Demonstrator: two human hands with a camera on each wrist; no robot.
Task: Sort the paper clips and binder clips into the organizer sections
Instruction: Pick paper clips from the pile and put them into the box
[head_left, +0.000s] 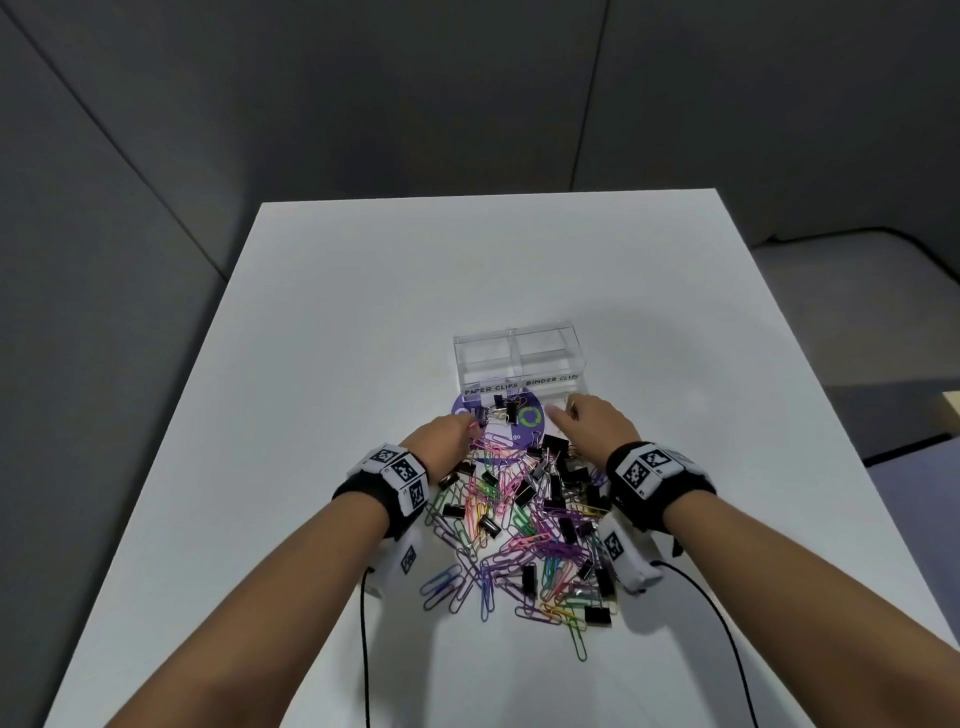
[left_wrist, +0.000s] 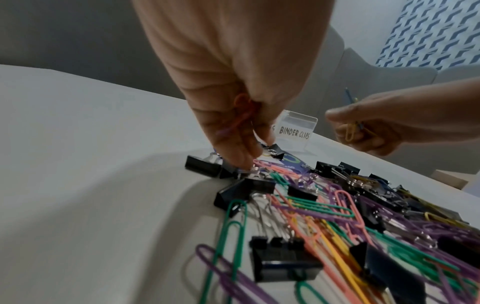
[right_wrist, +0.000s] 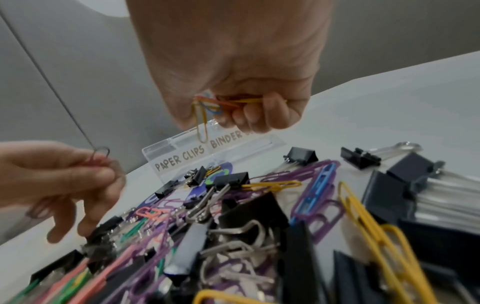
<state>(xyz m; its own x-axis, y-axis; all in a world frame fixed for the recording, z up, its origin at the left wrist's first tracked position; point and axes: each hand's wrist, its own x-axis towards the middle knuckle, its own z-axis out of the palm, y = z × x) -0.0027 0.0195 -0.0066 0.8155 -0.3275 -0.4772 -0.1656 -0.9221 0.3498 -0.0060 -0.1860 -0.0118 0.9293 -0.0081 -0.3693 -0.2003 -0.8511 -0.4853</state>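
Note:
A clear organizer (head_left: 519, 358) stands on the white table, its front labelled "PAPER CLIPS" on the left and "BINDER CLIPS" on the right (left_wrist: 294, 133) (right_wrist: 182, 158). In front of it lies a mixed pile of coloured paper clips (head_left: 519, 540) and black binder clips (head_left: 553, 491). My left hand (head_left: 457, 431) is at the pile's far left edge, pinching pink paper clips (left_wrist: 239, 121) while its lower fingers reach down among the clips. My right hand (head_left: 582, 418) hovers near the organizer's front, gripping a bunch of yellow, orange and blue paper clips (right_wrist: 210, 107).
A purple round card (head_left: 498, 421) lies under the pile's far end, with a few binder clips on it. The table (head_left: 363, 312) reaches well past the organizer. Cables run from both wrist cameras toward the near edge. Grey walls stand behind.

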